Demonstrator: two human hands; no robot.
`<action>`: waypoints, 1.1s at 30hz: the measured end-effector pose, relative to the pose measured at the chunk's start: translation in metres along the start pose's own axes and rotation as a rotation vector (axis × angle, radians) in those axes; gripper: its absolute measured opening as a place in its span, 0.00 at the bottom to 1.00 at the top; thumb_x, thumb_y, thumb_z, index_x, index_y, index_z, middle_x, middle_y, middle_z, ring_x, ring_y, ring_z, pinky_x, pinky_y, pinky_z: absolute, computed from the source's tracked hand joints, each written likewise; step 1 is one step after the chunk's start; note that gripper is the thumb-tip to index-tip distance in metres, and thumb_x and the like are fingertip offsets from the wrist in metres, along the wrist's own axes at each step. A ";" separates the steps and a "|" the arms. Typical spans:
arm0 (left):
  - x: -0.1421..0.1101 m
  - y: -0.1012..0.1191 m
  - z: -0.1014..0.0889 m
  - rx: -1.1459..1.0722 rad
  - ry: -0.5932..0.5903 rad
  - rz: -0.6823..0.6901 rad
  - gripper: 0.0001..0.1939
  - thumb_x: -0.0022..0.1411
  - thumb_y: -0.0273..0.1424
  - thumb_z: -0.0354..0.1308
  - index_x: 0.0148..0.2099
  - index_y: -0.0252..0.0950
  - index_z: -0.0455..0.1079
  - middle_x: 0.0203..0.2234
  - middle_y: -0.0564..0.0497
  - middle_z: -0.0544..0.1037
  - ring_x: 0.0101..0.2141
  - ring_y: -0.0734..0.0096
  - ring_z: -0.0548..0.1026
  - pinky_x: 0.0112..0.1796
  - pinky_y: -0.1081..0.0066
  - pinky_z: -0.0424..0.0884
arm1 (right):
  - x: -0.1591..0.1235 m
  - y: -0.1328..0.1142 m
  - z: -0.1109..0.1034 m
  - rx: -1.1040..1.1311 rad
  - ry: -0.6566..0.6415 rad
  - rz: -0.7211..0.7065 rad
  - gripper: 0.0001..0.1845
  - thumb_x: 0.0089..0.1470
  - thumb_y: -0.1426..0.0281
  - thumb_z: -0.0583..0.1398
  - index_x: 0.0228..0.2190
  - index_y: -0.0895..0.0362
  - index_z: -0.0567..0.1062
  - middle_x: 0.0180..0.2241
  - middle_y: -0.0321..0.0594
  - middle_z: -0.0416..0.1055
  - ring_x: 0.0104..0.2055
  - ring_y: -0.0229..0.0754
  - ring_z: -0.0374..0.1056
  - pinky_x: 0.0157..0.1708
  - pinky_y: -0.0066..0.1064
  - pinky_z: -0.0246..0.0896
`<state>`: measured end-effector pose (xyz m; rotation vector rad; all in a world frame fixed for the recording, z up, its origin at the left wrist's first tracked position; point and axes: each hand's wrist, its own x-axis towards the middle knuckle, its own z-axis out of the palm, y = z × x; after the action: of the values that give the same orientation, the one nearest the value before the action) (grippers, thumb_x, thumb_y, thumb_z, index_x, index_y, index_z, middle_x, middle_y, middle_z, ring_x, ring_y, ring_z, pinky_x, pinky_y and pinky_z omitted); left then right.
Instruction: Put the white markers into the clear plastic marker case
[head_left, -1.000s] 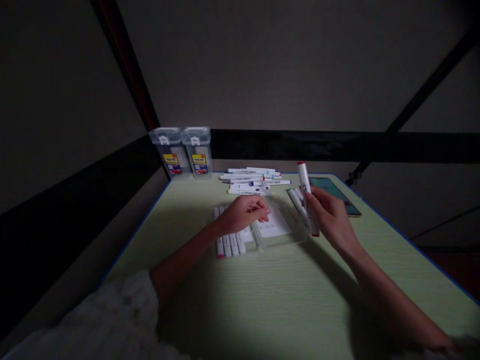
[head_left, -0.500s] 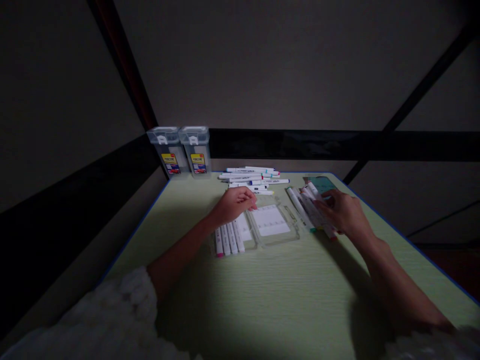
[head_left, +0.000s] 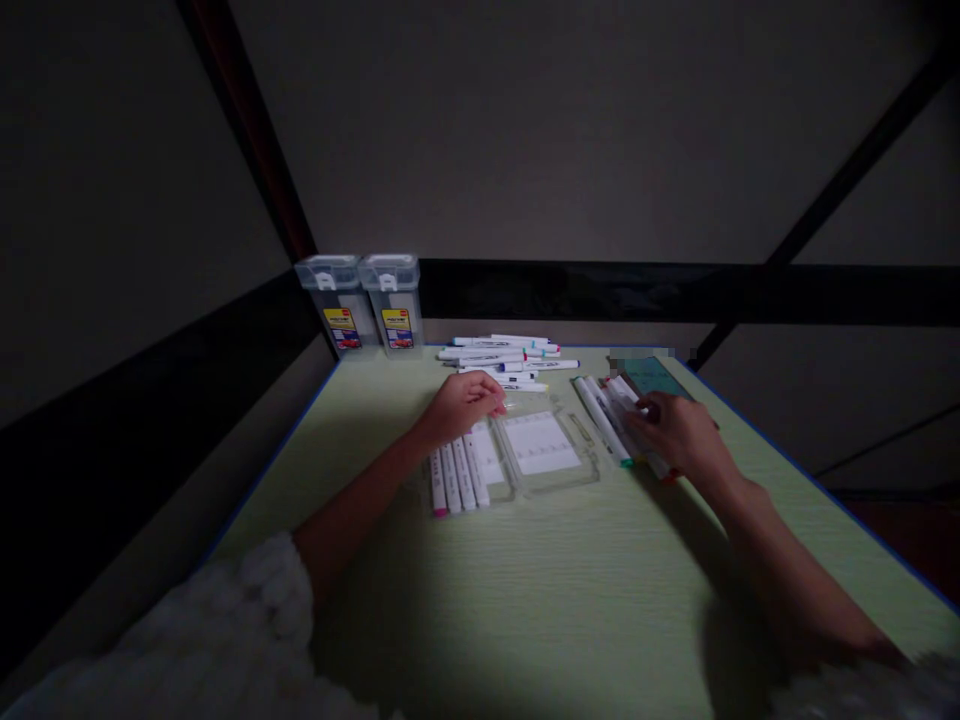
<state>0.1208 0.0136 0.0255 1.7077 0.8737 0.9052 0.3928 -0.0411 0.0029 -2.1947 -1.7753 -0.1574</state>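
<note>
An open clear plastic case (head_left: 555,489) lies flat on the table, with white paper in it. Several white markers (head_left: 457,478) stand in a row in its left half, one with a pink end. At the case's far edge is my left hand (head_left: 463,405), its fingers curled together; what they hold, if anything, is hidden. To the right, my right hand (head_left: 686,430) has thumb and fingers closed on a white marker (head_left: 624,392) in a small group. Beside it lie other white markers (head_left: 602,420), one with green ends. My right hand covers part of that group.
Two lidded clear plastic boxes (head_left: 394,310) with yellow labels stand at the back left. A loose pile of white markers (head_left: 487,357) with coloured ends lies along the table's back edge. Behind my right hand is a flat teal item (head_left: 654,375). A wall rises behind the table (head_left: 495,590).
My right hand has shifted slightly, and the markers beneath it have settled lower and flatter. My left hand has drawn back slightly to the left along the case.
</note>
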 end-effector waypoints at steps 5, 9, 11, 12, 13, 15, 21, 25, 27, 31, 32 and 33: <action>0.001 0.002 -0.005 0.002 0.027 -0.014 0.02 0.49 0.24 0.54 0.28 0.30 0.64 0.20 0.53 0.73 0.23 0.78 0.70 0.29 0.74 0.66 | 0.001 0.002 0.001 -0.004 0.005 -0.010 0.14 0.48 0.66 0.55 0.33 0.62 0.73 0.24 0.46 0.73 0.28 0.46 0.69 0.23 0.28 0.53; 0.004 -0.001 -0.011 -0.020 0.073 -0.040 0.04 0.47 0.22 0.53 0.30 0.31 0.63 0.21 0.54 0.72 0.22 0.79 0.70 0.29 0.74 0.66 | 0.002 0.002 0.002 -0.020 -0.006 0.000 0.14 0.48 0.65 0.55 0.33 0.61 0.74 0.25 0.46 0.74 0.29 0.46 0.69 0.23 0.28 0.53; 0.006 -0.004 -0.014 -0.030 0.119 -0.038 0.06 0.47 0.21 0.53 0.31 0.31 0.62 0.22 0.54 0.72 0.22 0.79 0.70 0.29 0.74 0.66 | 0.002 0.003 0.002 -0.032 -0.010 0.001 0.15 0.48 0.65 0.55 0.34 0.61 0.74 0.26 0.46 0.74 0.29 0.47 0.69 0.24 0.28 0.53; 0.006 -0.005 -0.016 -0.029 0.144 -0.039 0.07 0.46 0.21 0.53 0.32 0.31 0.62 0.22 0.54 0.71 0.23 0.79 0.70 0.29 0.74 0.66 | 0.002 0.003 0.002 -0.039 -0.013 0.002 0.15 0.48 0.65 0.54 0.34 0.61 0.74 0.26 0.47 0.74 0.30 0.47 0.69 0.24 0.29 0.53; 0.007 -0.007 -0.017 -0.026 0.171 -0.040 0.07 0.46 0.21 0.53 0.32 0.32 0.62 0.23 0.54 0.71 0.23 0.78 0.70 0.30 0.74 0.66 | 0.003 0.003 0.002 -0.044 -0.017 0.001 0.15 0.48 0.65 0.54 0.34 0.62 0.74 0.27 0.47 0.74 0.30 0.48 0.70 0.24 0.29 0.53; 0.009 -0.011 -0.020 -0.008 0.221 -0.036 0.08 0.46 0.22 0.54 0.32 0.32 0.62 0.24 0.54 0.71 0.26 0.78 0.70 0.32 0.73 0.66 | 0.003 0.004 0.003 -0.052 -0.027 -0.006 0.16 0.49 0.65 0.54 0.34 0.62 0.74 0.28 0.48 0.74 0.31 0.48 0.70 0.24 0.29 0.53; 0.013 -0.024 -0.028 0.178 0.299 0.006 0.08 0.45 0.23 0.54 0.32 0.32 0.63 0.28 0.51 0.71 0.31 0.74 0.69 0.37 0.70 0.66 | 0.004 0.006 0.003 -0.077 -0.036 -0.006 0.17 0.48 0.65 0.53 0.35 0.61 0.75 0.30 0.50 0.74 0.32 0.49 0.70 0.25 0.29 0.54; 0.012 -0.031 -0.030 0.357 0.278 -0.002 0.10 0.47 0.23 0.52 0.36 0.33 0.63 0.36 0.48 0.71 0.36 0.70 0.69 0.36 0.69 0.67 | 0.002 0.004 0.001 -0.080 -0.059 0.006 0.18 0.49 0.63 0.52 0.35 0.60 0.75 0.29 0.49 0.74 0.31 0.49 0.70 0.23 0.29 0.53; 0.010 -0.033 -0.030 0.419 0.258 0.006 0.12 0.48 0.24 0.52 0.38 0.33 0.63 0.39 0.47 0.70 0.39 0.68 0.69 0.37 0.68 0.67 | 0.002 0.003 0.000 -0.084 -0.077 0.008 0.18 0.49 0.62 0.52 0.34 0.59 0.75 0.28 0.49 0.74 0.31 0.49 0.70 0.22 0.29 0.51; 0.006 -0.034 -0.030 0.516 0.213 0.014 0.14 0.48 0.24 0.51 0.40 0.32 0.63 0.42 0.45 0.68 0.43 0.65 0.67 0.41 0.65 0.66 | 0.001 0.001 -0.002 -0.078 -0.087 0.020 0.17 0.49 0.62 0.52 0.34 0.58 0.75 0.28 0.48 0.74 0.31 0.49 0.70 0.22 0.29 0.51; 0.005 -0.034 -0.030 0.537 0.204 0.012 0.14 0.48 0.24 0.51 0.40 0.32 0.63 0.42 0.45 0.68 0.43 0.64 0.67 0.41 0.64 0.66 | 0.001 0.000 -0.002 -0.075 -0.086 0.024 0.17 0.49 0.62 0.52 0.34 0.58 0.75 0.28 0.47 0.74 0.31 0.48 0.70 0.22 0.29 0.52; 0.005 -0.035 -0.030 0.557 0.196 0.012 0.14 0.48 0.24 0.51 0.41 0.32 0.63 0.42 0.45 0.67 0.43 0.64 0.67 0.42 0.63 0.66 | 0.001 -0.001 -0.002 -0.074 -0.084 0.027 0.17 0.49 0.62 0.52 0.35 0.58 0.75 0.28 0.47 0.74 0.30 0.48 0.70 0.22 0.28 0.52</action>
<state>0.0923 0.0395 0.0007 2.1161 1.3402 0.8993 0.3926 -0.0412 0.0053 -2.3079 -1.8098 -0.1284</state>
